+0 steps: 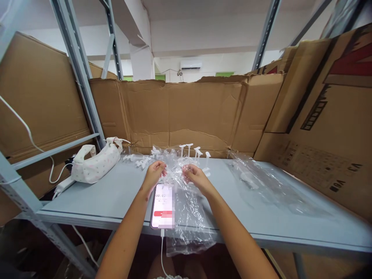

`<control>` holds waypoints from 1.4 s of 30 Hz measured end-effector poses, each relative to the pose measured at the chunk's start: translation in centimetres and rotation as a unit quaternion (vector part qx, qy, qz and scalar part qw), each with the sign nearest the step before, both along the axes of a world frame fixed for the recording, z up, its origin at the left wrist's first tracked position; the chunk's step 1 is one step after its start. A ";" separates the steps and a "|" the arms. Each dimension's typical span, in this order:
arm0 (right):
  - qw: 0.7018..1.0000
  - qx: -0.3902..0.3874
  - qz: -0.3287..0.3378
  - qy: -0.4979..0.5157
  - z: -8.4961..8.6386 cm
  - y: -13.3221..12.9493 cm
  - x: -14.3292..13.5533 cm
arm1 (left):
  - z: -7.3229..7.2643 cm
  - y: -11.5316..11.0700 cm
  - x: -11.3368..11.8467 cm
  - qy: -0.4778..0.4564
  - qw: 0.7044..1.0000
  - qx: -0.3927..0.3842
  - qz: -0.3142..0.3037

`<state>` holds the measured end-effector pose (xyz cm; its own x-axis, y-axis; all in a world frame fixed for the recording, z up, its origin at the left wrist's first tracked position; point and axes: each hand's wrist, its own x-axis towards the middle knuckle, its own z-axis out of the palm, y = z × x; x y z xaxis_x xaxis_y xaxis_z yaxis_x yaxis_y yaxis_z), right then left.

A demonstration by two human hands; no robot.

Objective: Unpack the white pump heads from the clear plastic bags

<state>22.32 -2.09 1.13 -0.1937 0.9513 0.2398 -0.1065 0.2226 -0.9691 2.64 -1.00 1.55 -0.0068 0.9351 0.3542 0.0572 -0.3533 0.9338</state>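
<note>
A clear plastic bag point(188, 211) stretches from between my hands down over the front edge of the table. My left hand point(154, 174) has its fingers closed in a pinch at the bag's upper left part. On the other side, my right hand point(197, 177) pinches the bag's upper right part. Just beyond my hands, several white T-topped plastic pieces point(198, 152) stand upright. A heap of small white plastic parts point(142, 161) lies to the left of them, partly among clear film. Glare on the plastic hides what is between my fingertips.
A phone point(162, 205) with a running timer lies below my left hand, its white cable point(162, 248) hanging off the front edge. At left are a white patterned fabric pouch point(97, 164) and a power strip point(63, 186). More clear bags point(270, 186) lie at right. Cardboard point(186, 112) walls the back.
</note>
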 end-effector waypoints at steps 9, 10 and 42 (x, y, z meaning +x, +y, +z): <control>0.983 0.072 -0.170 0.014 0.0 0.7 0.5 | -0.1 0.1 0.3 0.001 1.000 0.006 0.001; 0.982 0.080 -0.173 0.014 0.1 0.6 0.5 | -0.1 0.1 0.4 -0.006 1.000 0.009 0.009; 0.978 0.077 -0.162 0.106 0.8 0.7 1.7 | 0.2 -0.7 0.1 0.043 0.997 -0.002 -0.064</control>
